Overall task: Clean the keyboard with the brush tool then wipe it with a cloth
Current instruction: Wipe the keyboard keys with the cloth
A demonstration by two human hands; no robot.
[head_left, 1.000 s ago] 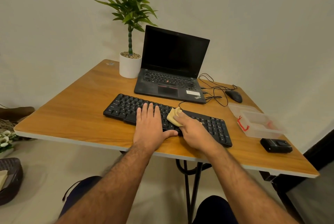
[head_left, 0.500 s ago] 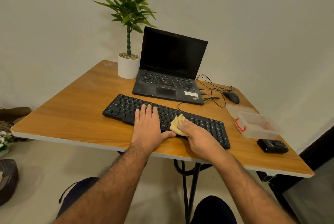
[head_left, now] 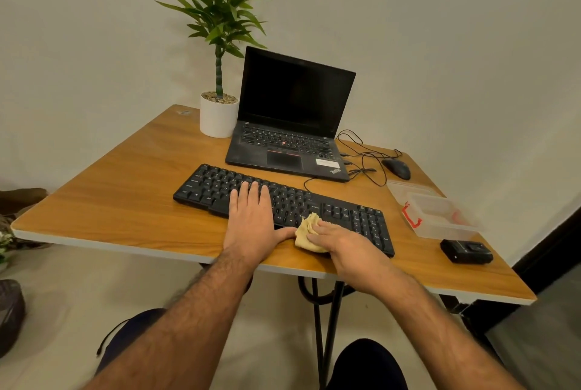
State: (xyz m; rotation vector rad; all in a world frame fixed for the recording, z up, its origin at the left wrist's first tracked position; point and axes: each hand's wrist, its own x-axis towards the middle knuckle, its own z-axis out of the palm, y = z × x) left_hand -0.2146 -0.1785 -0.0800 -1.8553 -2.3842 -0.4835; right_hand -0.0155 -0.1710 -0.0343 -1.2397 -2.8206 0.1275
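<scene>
A person sits at a wooden surface with both forearms reaching forward. The left hand lies flat with straight fingers on the middle keys of a black keyboard, pressing down as if to steady it, its thumb stretched toward the other hand. Just beside that thumb, the right hand presses a crumpled yellow cloth against the near edge of the keyboard; the fingers curl over the cloth and hold it bunched, with part of it poking out past the fingertips onto the keys.

No brush is in either hand, so this looks like the second step of the job, wiping with the cloth. The keys beyond the right hand, toward the number pad, and those beyond the left hand's far side appear not to be under the cloth at this moment. The next move likely calls for sliding the cloth sideways along the rows with light, even pressure, while the left hand holds the keyboard from skidding.

Beyond the hands stands an open black laptop with a dark screen, a potted plant beside it. Farther out past the right hand lie a mouse with tangled cable, a clear plastic box, and a small black device.
</scene>
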